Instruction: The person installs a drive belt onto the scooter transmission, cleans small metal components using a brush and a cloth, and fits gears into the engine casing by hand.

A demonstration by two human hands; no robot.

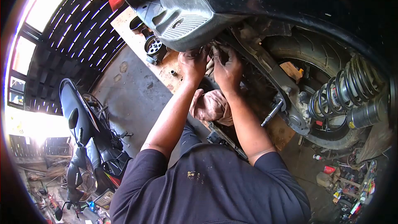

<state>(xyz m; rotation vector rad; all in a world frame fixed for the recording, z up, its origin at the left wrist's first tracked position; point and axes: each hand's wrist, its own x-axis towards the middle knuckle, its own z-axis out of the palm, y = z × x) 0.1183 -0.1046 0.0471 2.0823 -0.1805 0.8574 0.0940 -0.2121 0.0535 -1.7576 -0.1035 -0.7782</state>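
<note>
Both of my hands are raised beneath the footboard point(184, 23) of a dark scooter. My left hand point(192, 64) has its fingers bent and closed at the scooter's underside. Right beside it, my right hand point(227, 66) is closed with thumb and fingers drawn together. Whatever they grip is dark and hidden among the fingers, so I cannot make it out. Below the hands lies a crumpled, stained rag point(210, 105). A small metal socket point(173, 73) stands on the wooden board point(166, 68) left of my left wrist.
Dark machine parts with a round, holed wheel point(154, 46) sit on the board. To the right are the scooter's rear tire point(319, 49), coil spring point(344, 89) and a chrome rod point(271, 114). A parked motorcycle point(89, 141) stands left. Clutter point(348, 186) covers the floor at lower right.
</note>
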